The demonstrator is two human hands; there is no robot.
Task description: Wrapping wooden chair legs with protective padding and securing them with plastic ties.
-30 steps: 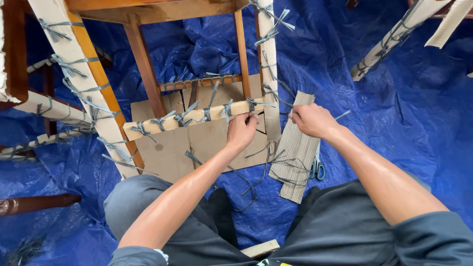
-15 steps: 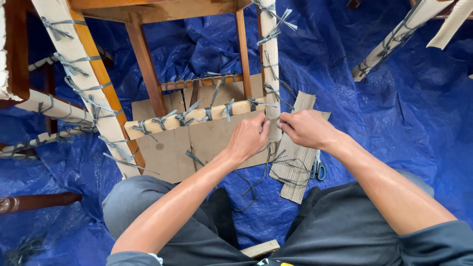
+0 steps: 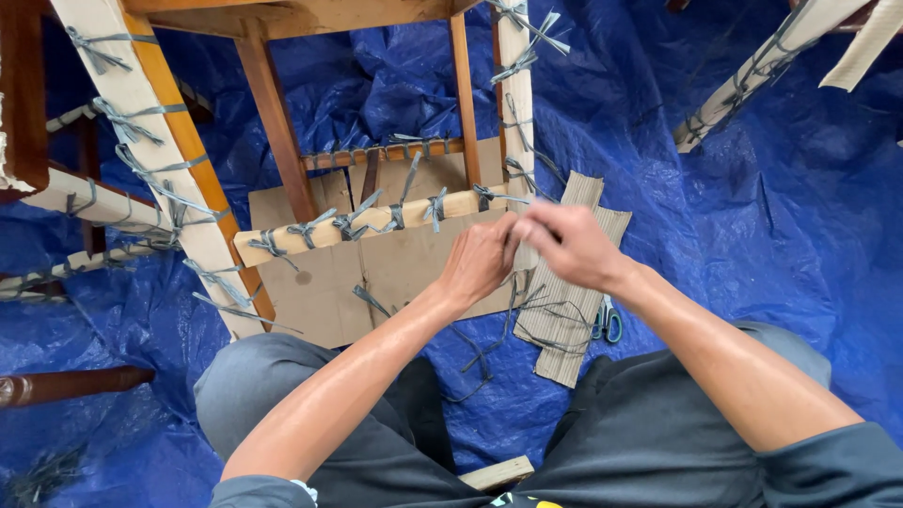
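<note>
My left hand [image 3: 478,261] and my right hand [image 3: 567,245] meet fingertip to fingertip at the lower end of a cardboard-wrapped chair leg [image 3: 514,113]. This is where the leg joins a cardboard-wrapped rung [image 3: 357,224]. Both hands are closed on a thin grey strip [image 3: 523,282] tied round the leg; its loose ends hang below my fingers. Several knotted grey ties [image 3: 303,231] bind the cardboard along the rung and leg. My right hand is slightly blurred.
A corrugated cardboard piece [image 3: 564,339] lies under my right wrist, with scissors [image 3: 608,322] beside it. Flat cardboard [image 3: 320,292] and loose grey strips [image 3: 478,359] lie on the blue tarpaulin [image 3: 752,235]. More wrapped wooden legs stand left [image 3: 160,160] and upper right [image 3: 752,75].
My hands were apart, pulling the strip's ends sideways. They have come together at the leg, the right hand moving left and the left hand shifting slightly right and down.
</note>
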